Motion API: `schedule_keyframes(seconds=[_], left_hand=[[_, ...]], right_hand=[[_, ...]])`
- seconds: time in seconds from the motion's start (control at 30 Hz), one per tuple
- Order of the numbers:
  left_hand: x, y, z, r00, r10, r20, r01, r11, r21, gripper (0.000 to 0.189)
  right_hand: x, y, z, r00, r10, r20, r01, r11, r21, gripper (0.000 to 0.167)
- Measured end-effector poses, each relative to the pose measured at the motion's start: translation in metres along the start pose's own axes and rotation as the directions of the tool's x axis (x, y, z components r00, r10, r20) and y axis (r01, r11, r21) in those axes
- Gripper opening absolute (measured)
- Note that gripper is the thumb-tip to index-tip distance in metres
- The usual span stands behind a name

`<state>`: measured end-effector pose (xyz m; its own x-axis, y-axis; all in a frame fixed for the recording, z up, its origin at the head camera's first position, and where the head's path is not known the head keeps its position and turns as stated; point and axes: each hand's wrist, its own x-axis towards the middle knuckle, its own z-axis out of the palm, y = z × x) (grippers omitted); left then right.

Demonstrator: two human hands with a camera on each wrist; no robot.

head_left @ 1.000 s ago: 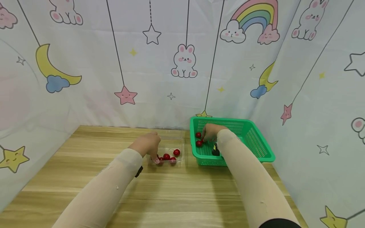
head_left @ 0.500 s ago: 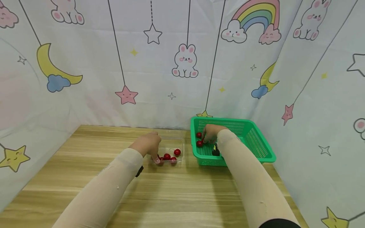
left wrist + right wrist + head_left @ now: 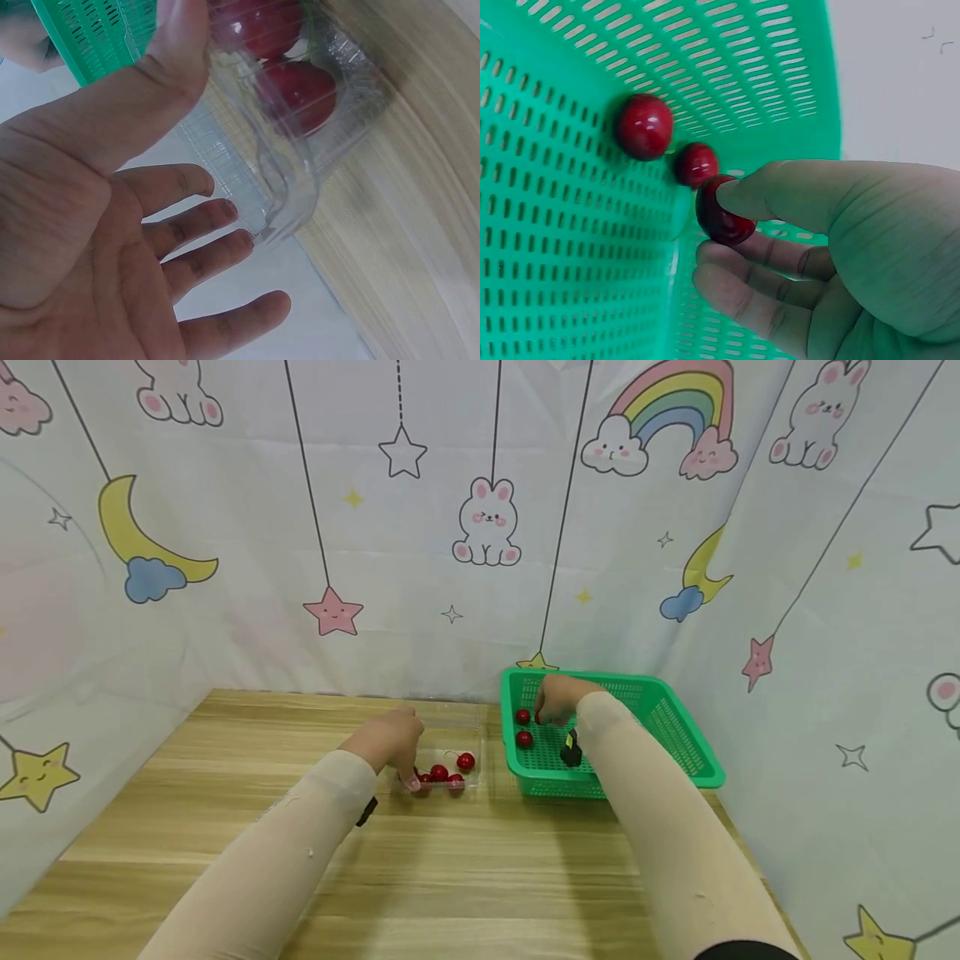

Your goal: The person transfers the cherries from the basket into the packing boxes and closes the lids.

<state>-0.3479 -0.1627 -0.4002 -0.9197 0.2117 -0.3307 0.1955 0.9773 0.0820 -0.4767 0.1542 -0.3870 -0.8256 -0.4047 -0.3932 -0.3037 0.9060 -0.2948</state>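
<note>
My left hand [image 3: 386, 743] holds the left side of a clear plastic box [image 3: 304, 176], its thumb by the near corner and its fingers spread along the side. Red cherries [image 3: 438, 772], several of them, lie in that box; one has a visible stem. Inside the green basket [image 3: 618, 678], my right hand [image 3: 561, 700] pinches a cherry [image 3: 721, 214] between thumb and fingers. Two other cherries [image 3: 644, 127] rest by the basket's left wall, just beyond the held one in the right wrist view. Whether the held cherry touches the basket floor, I cannot tell.
Box and basket stand side by side on a wooden table [image 3: 465, 877], near its back edge. A patterned curtain [image 3: 420, 543] hangs behind and continues along both sides. The box's raised clear lid [image 3: 450, 714] is faint at the back.
My right hand has moved slightly up and back in the basket with the cherry, away from the nearer cherry by the wall. The left hand and the box have stayed in place.
</note>
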Motion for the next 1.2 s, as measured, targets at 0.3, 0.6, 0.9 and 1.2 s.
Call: schedule_keyframes(seconds=[0.3,0.6,0.9,1.2], left_hand=[[0.001,0.001,0.001,1.000,-0.002,0.001,0.002,1.000,0.014,0.094],[-0.002,0.003,0.000,1.000,-0.009,0.001,0.009,1.000,0.014,0.094],[-0.002,0.002,0.000,1.000,-0.005,0.005,0.005,1.000,0.009,0.097],[0.003,-0.003,0.002,1.000,0.006,0.009,-0.006,1.000,0.013,0.096]], right_hand=[[-0.014,-0.025,-0.011,0.994,-0.102,-0.038,0.096,0.987,-0.126,0.039],[-0.030,-0.066,-0.019,0.974,-0.193,-0.117,0.167,0.965,-0.203,0.046],[-0.035,-0.113,0.006,0.952,-0.288,-0.104,0.260,0.939,-0.225,0.023],[-0.030,-0.141,0.047,0.919,-0.394,0.007,0.380,0.880,-0.284,0.013]])
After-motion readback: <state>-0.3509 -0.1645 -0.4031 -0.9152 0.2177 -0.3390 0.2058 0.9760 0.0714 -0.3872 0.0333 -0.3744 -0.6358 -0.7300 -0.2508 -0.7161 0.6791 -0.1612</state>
